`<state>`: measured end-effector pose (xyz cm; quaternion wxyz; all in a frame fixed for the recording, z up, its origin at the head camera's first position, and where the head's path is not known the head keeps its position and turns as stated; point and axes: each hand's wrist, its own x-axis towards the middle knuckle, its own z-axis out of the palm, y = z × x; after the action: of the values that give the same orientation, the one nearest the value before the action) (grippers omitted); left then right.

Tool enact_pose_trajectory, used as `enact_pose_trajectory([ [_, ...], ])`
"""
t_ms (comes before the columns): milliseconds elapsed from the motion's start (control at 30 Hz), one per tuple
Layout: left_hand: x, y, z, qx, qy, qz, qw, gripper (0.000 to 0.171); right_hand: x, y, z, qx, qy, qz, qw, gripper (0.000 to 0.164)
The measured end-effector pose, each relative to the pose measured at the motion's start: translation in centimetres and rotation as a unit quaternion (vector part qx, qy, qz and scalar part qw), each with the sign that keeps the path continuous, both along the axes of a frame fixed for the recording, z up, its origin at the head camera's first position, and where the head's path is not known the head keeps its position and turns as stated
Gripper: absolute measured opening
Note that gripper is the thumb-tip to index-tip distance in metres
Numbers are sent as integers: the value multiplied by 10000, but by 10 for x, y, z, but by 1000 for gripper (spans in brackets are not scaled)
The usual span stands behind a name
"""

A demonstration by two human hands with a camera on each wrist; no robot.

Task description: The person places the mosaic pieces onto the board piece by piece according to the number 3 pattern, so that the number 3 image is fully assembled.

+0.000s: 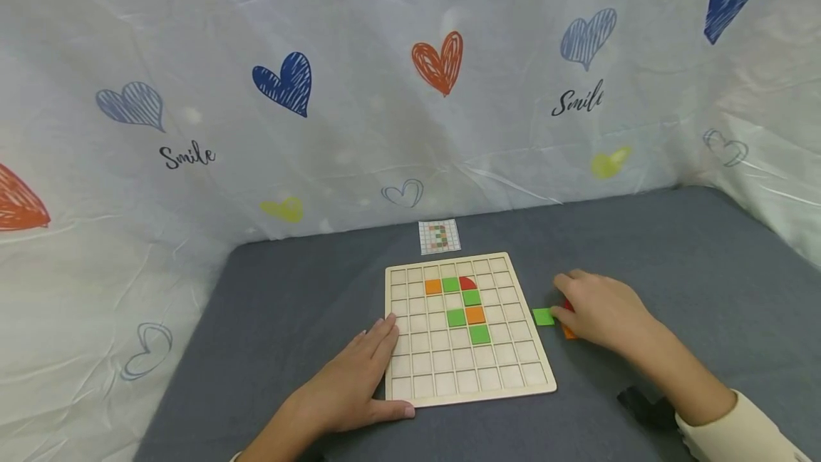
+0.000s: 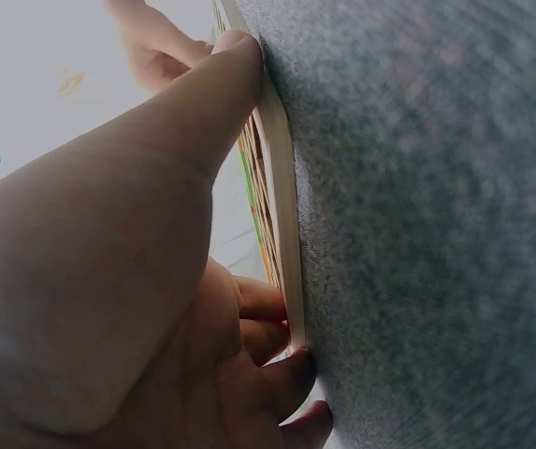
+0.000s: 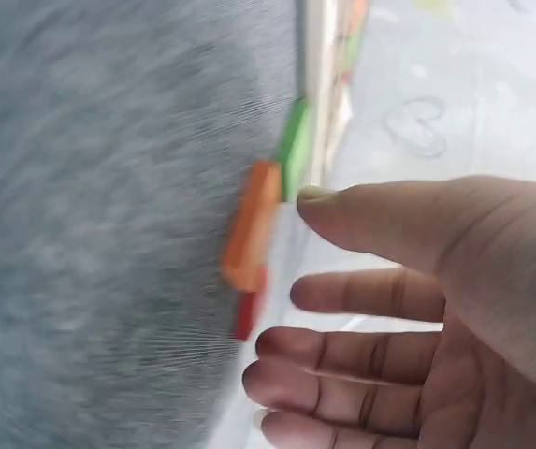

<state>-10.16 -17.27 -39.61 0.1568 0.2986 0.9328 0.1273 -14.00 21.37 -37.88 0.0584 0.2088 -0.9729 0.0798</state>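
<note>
A square wooden grid board (image 1: 442, 362) lies on the grey cloth, with several green, orange and red tiles set in its upper middle cells. My left hand (image 1: 355, 383) rests at the board's lower left corner, fingers along the left side and thumb at the near edge. To the right of the board, my right hand (image 1: 603, 309) hovers over loose tiles, fingers parted and slightly bent, with nothing between them in the right wrist view. Those tiles are a green square (image 1: 543, 316), an orange one (image 3: 253, 226) and a red one (image 3: 250, 304), the last two partly covered in the head view.
Behind the board lies a small printed card (image 1: 439, 237) showing a coloured grid pattern. A white curtain (image 1: 359, 127) with drawn hearts hangs along the table's back and sides. Near the right wrist is a black object (image 1: 644, 408).
</note>
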Motion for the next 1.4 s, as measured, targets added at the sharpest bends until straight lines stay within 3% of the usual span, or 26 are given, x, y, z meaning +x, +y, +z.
enact_pose_trajectory([
  [133,0,0,0,45,25,-30,10000,114,-4,5,-6,-8,-69,66,10000,18],
  [400,0,0,0,-60,-3,-23,10000,114,-9,10,-7,-696,-53,1060,9919,32],
  [533,0,0,0,-9,24,-56,10000,114,-8,9,-4,-682,-213,795,9943,30],
  [733,0,0,1,42,10,-42,10000,114,-6,6,-4,-348,-372,383,9980,14],
  [1100,0,0,2,28,0,-15,10000,114,-4,0,-7,-363,-85,306,9988,19],
  [1267,0,0,2,41,4,-25,10000,114,-6,1,-8,-465,75,620,9970,26],
  [1400,0,0,3,41,-7,-12,10000,114,-7,2,-8,-600,-64,696,9958,24],
])
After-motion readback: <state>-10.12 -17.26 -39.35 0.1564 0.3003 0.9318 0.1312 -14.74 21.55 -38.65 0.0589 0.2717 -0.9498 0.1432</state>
